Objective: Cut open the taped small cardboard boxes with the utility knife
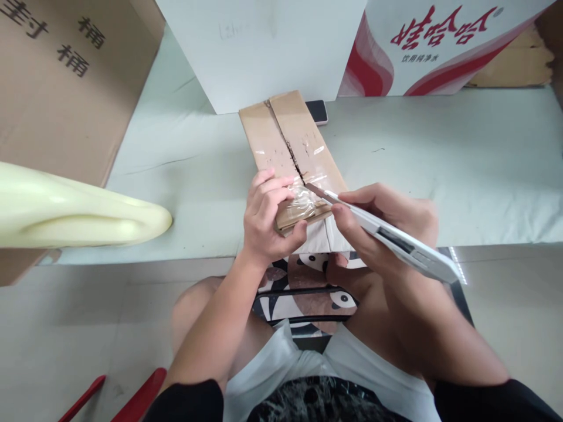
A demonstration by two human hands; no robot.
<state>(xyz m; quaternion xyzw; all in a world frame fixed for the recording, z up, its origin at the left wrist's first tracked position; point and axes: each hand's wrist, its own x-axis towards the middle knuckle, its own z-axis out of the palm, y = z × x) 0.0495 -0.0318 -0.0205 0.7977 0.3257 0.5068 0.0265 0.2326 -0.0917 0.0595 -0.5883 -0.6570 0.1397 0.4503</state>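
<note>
As I look through the head camera from far away, I see a small brown box [278,149] lying at a slant near the middle of the surface's [440,170] near edge. Its far end leans a bit to the left. A dark, rough line [288,145] runs along its top, and shiny clear tape [301,205] covers the near part.

My left hand [268,214] holds the box by its near left corner, with the fingers on top and the thumb at the near end. My right hand [391,225] is closed around a white knife [417,252]. The tip of its blade [315,190] is at the near end of the dark line, by the tape.

A phone [321,111] peeks out on the right of the box's far end. A big white box [268,53] stands at the surface's far edge, with a red and white box [422,73] to its right. A big brown carton [65,99] is at the left end. In front of it, a smooth, pale yellow thing [88,211] pokes in over the near left corner.
</note>
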